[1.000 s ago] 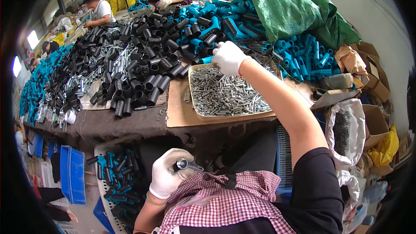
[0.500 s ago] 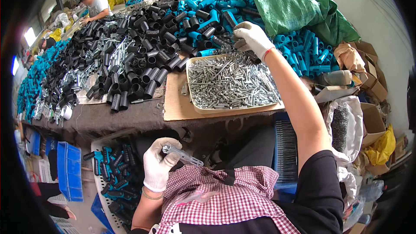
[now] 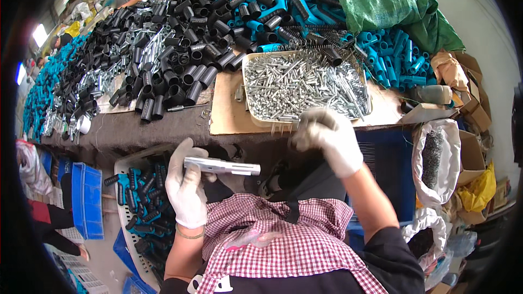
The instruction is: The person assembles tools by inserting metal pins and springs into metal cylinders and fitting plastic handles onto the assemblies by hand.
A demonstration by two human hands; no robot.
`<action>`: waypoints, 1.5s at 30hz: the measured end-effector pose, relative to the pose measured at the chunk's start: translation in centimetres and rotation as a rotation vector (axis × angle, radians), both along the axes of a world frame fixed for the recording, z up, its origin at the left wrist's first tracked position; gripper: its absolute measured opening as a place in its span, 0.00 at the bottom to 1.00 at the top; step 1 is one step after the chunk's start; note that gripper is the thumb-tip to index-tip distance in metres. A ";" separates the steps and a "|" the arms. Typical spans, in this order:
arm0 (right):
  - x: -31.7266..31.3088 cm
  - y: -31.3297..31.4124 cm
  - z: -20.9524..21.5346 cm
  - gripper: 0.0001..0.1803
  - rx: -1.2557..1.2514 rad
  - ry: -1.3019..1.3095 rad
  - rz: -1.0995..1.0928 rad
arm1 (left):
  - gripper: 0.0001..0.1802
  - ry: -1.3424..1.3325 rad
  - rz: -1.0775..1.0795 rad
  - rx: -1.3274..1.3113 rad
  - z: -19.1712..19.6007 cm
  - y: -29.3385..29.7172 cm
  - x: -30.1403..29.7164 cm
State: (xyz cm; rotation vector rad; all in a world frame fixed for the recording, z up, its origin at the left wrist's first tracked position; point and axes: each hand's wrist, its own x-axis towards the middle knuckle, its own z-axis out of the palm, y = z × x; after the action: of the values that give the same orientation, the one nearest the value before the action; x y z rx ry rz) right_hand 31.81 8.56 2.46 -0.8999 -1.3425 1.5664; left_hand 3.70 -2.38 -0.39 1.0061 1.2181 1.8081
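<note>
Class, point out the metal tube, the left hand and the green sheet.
Metal tube (image 3: 226, 167), head view: middle of its side.
Left hand (image 3: 186, 190), head view: middle of the glove.
Green sheet (image 3: 376, 1), head view: its broad face.

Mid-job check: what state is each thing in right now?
Left hand: gloved, gripping the metal tube
Metal tube: held, right end free
Right hand: gloved, fingers curled, blurred; contents unclear
Tray: uncovered, filled with metal pins
Green tarp: draped, creased
White sack: open, dark contents showing
Basket: uncovered, holding black-and-teal parts
</note>
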 end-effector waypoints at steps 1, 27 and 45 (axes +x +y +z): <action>-0.1 -2.0 -2.1 0.18 -0.078 0.102 -0.018 | 0.37 -0.014 0.001 0.018 -0.1 0.4 0.3; 0.9 -10.8 -9.8 0.18 -0.433 0.167 0.050 | 0.19 1.132 -0.715 0.042 -2.2 2.1 7.1; 27.4 -14.0 -21.2 0.09 0.102 -1.282 -0.724 | 0.14 0.582 -0.427 -0.386 -5.0 0.6 6.4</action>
State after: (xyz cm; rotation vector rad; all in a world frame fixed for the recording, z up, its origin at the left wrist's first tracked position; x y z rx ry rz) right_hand 59.23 -5.44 -18.71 -2.1805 -1.5421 0.2381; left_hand 10.14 -1.82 -5.42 1.4731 1.4733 0.9277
